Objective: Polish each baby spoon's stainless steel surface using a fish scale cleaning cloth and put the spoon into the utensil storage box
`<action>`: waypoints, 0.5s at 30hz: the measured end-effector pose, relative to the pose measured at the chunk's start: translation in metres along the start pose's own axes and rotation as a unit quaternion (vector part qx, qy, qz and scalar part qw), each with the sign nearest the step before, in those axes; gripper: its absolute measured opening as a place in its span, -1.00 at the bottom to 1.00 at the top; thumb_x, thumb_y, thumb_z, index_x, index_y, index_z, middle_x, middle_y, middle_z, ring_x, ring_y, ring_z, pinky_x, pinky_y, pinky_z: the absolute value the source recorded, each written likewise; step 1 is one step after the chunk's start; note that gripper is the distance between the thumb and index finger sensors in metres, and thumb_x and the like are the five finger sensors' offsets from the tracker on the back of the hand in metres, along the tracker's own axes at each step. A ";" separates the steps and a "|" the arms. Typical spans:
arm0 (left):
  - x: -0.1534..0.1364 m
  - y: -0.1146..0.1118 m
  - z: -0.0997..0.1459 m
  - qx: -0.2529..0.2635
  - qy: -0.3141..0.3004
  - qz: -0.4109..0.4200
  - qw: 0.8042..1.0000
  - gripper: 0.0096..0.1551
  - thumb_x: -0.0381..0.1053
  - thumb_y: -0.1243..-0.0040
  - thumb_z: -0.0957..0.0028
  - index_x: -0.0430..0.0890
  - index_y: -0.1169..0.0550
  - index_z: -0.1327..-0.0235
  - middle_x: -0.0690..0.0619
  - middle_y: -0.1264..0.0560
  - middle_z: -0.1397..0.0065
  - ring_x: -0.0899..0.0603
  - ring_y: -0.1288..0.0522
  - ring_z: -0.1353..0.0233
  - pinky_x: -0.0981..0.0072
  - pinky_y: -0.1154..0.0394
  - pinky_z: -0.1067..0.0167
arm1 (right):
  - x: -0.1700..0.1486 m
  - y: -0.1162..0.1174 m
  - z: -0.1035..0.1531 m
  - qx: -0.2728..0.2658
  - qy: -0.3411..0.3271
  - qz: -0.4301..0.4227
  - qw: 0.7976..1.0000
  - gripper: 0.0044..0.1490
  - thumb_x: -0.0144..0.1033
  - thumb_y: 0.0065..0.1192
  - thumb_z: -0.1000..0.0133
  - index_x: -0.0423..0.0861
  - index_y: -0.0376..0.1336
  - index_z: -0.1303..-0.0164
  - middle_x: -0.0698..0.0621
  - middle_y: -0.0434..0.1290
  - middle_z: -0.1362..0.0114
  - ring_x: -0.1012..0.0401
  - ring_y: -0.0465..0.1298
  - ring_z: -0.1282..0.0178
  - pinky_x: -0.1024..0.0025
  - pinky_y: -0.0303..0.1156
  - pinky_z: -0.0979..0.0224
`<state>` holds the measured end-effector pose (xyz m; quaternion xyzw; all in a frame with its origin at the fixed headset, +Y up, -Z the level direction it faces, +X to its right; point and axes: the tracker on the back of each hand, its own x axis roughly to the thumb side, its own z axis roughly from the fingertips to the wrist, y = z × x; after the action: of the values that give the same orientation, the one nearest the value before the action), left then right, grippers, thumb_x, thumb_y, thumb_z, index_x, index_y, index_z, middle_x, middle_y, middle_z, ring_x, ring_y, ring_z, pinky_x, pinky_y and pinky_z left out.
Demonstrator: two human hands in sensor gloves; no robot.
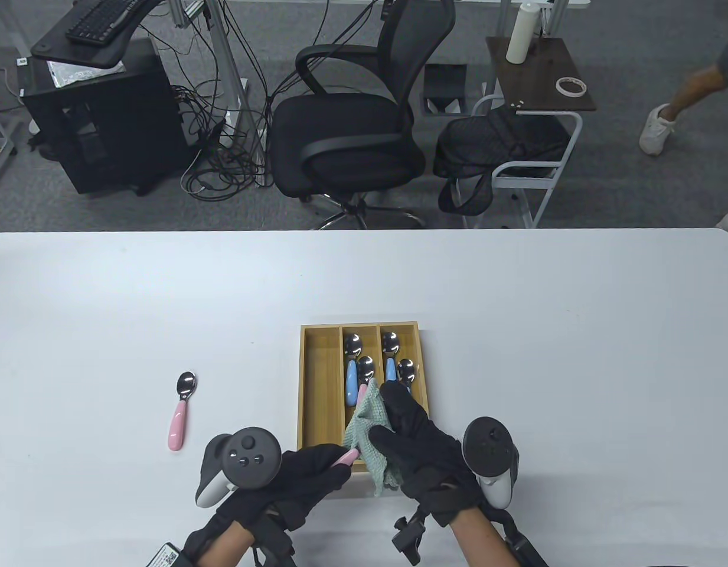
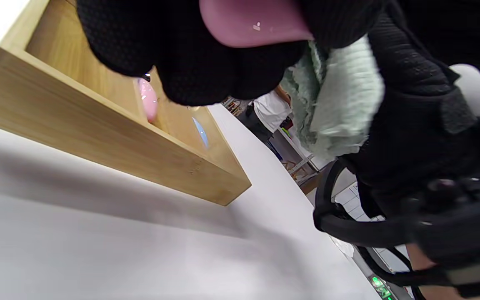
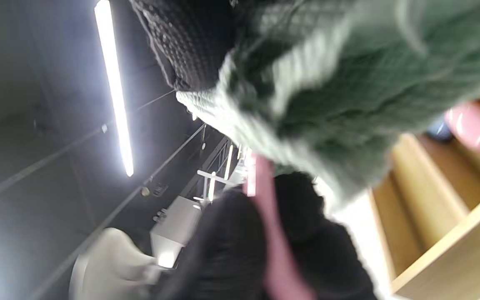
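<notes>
The pink-handled stainless steel baby spoon is held just above the near end of the bamboo utensil storage box, its bowl end buried in the pale green fish scale cleaning cloth. I judge the spoon light and rigid; its smooth rounded handle and polished steel look slippery, so the thick handle is the place to grip, leaving the metal free for rubbing. The cloth is soft and limp and will bunch, so it wants to be pinched around the steel.

The left hand has its fingers curled round the pink handle tip, palm turned inward toward the box. The right hand reaches forward over the box's near right part, fingers and thumb closed on the cloth wrapped over the spoon.

Four spoons already lie in the box's middle and right compartments. Another pink-handled spoon lies on the white desk, well left of the box.
</notes>
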<state>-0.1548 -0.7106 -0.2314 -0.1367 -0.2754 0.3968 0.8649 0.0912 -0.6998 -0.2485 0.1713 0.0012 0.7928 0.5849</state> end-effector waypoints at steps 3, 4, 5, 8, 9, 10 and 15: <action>0.002 -0.002 0.000 0.005 -0.001 -0.024 1.000 -0.45 0.20 0.00 -0.32 -0.10 -0.50 -0.40 -0.02 -0.60 -0.23 -0.16 -0.64 -0.14 -0.09 -0.56 -0.17 | 0.002 0.000 -0.001 -0.012 -0.012 0.056 0.998 -0.09 -0.20 0.45 -0.20 -0.13 -0.04 -0.59 -0.02 0.45 -0.39 0.09 0.63 -0.20 0.29 0.70 -0.25; 0.002 -0.002 0.000 0.005 -0.001 -0.025 1.000 -0.45 0.20 0.01 -0.33 -0.10 -0.50 -0.40 -0.01 -0.59 -0.23 -0.16 -0.64 -0.14 -0.09 -0.56 -0.17 | 0.002 0.001 -0.001 -0.017 -0.016 0.065 0.998 -0.10 -0.18 0.45 -0.20 -0.13 -0.01 -0.59 -0.01 0.46 -0.37 0.11 0.63 -0.18 0.32 0.71 -0.23; 0.000 -0.002 -0.001 0.009 0.002 -0.021 1.000 -0.45 0.20 0.01 -0.33 -0.09 -0.49 -0.40 -0.01 -0.59 -0.23 -0.15 -0.64 -0.14 -0.09 -0.56 -0.17 | 0.002 0.002 -0.001 -0.017 -0.022 0.081 0.996 -0.14 -0.16 0.42 -0.22 -0.13 0.01 -0.58 -0.02 0.46 -0.36 0.12 0.63 -0.15 0.33 0.71 -0.21; -0.006 -0.002 -0.002 0.016 0.020 -0.015 1.000 -0.42 0.26 0.06 -0.32 -0.09 -0.52 -0.34 -0.02 -0.61 -0.22 -0.17 -0.66 -0.13 -0.09 -0.58 -0.15 | 0.004 0.005 -0.001 -0.028 -0.041 0.135 0.990 -0.27 -0.11 0.26 -0.30 -0.15 0.07 -0.56 -0.04 0.48 -0.32 0.15 0.65 -0.08 0.38 0.72 -0.16; -0.009 -0.002 -0.002 0.002 0.029 -0.020 0.999 -0.37 0.30 0.11 -0.31 -0.12 -0.54 -0.30 -0.04 -0.62 -0.20 -0.19 -0.68 -0.10 -0.09 -0.59 -0.11 | 0.006 0.006 -0.001 -0.035 -0.042 0.152 0.987 -0.30 -0.10 0.20 -0.32 -0.17 0.08 -0.55 -0.05 0.49 -0.30 0.16 0.66 -0.06 0.40 0.73 -0.13; -0.010 -0.002 -0.001 -0.007 0.031 -0.025 0.999 -0.32 0.35 0.16 -0.29 -0.12 -0.57 -0.25 -0.03 -0.64 -0.16 -0.18 -0.70 -0.06 -0.07 -0.61 -0.07 | 0.006 0.006 -0.001 -0.041 -0.044 0.158 0.986 -0.32 -0.10 0.15 -0.34 -0.19 0.09 -0.55 -0.06 0.50 -0.28 0.17 0.67 -0.03 0.41 0.74 -0.11; -0.008 0.000 0.002 0.008 0.027 -0.003 1.000 -0.29 0.37 0.25 -0.26 -0.10 -0.60 -0.13 0.07 -0.67 0.07 -0.05 -0.72 0.16 0.03 -0.66 0.11 | -0.001 0.004 -0.003 -0.031 -0.023 0.137 0.990 -0.37 -0.17 0.00 -0.39 -0.29 0.09 -0.53 -0.11 0.53 -0.24 0.21 0.76 0.07 0.52 0.82 0.01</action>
<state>-0.1600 -0.7166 -0.2326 -0.1399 -0.2497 0.3921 0.8743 0.0867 -0.7015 -0.2503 0.1699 -0.0609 0.8607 0.4760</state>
